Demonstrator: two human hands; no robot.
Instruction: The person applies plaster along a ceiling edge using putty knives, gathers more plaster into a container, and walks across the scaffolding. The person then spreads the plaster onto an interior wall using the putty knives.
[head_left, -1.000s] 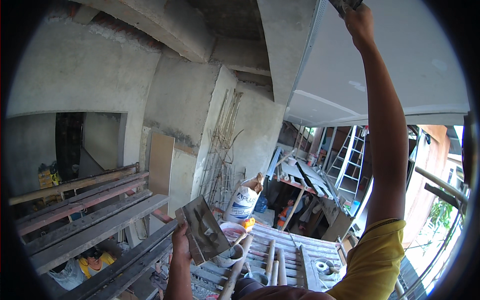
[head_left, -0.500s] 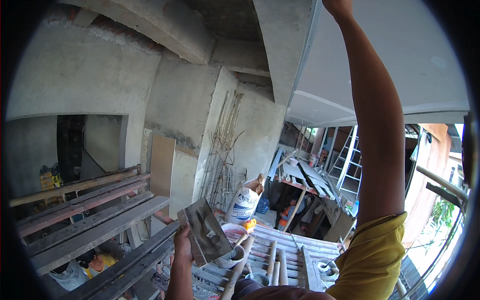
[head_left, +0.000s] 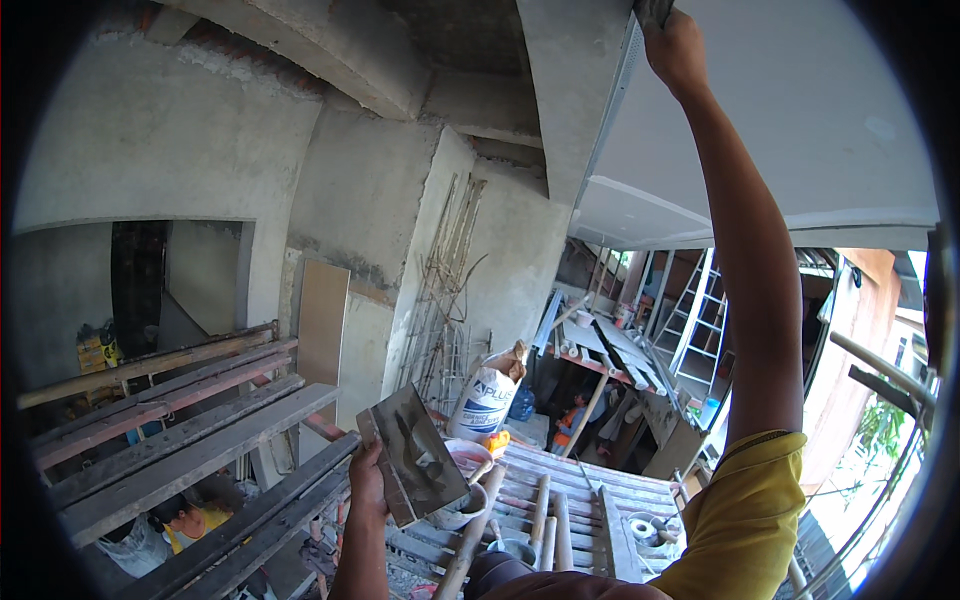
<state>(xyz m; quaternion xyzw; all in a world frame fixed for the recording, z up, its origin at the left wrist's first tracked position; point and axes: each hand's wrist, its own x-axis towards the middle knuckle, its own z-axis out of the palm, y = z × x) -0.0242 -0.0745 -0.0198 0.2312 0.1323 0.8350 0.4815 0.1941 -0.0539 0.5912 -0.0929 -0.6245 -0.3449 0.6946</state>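
Observation:
My left hand (head_left: pixel 367 482) grips a flat rectangular plastering board (head_left: pixel 437 497) by its left edge, held tilted at the lower middle. Grey paste is smeared over the board's face. My right arm stretches overhead, and the right hand (head_left: pixel 678 55) is closed around a dark, flat-looking tool (head_left: pixel 656 10). Its upper part is cut off by the picture's top, so its exact kind is unclear. That tool is by the seam where a perforated metal strip (head_left: pixel 627 62) runs along the pale ceiling panel (head_left: pixel 790 110).
Scaffold planks (head_left: pixel 210 450) cross the left; a person in yellow (head_left: pixel 190 525) is below them. A white bag (head_left: pixel 487 395), a bucket (head_left: pixel 470 457) and wooden poles (head_left: pixel 540 505) are on the slatted platform ahead. Farther off are a ladder (head_left: pixel 697 320) and a person in orange (head_left: pixel 570 422).
My right hand has come down and slightly left along the ceiling edge, bringing the dark tool partly into view. The board in my left hand has barely moved.

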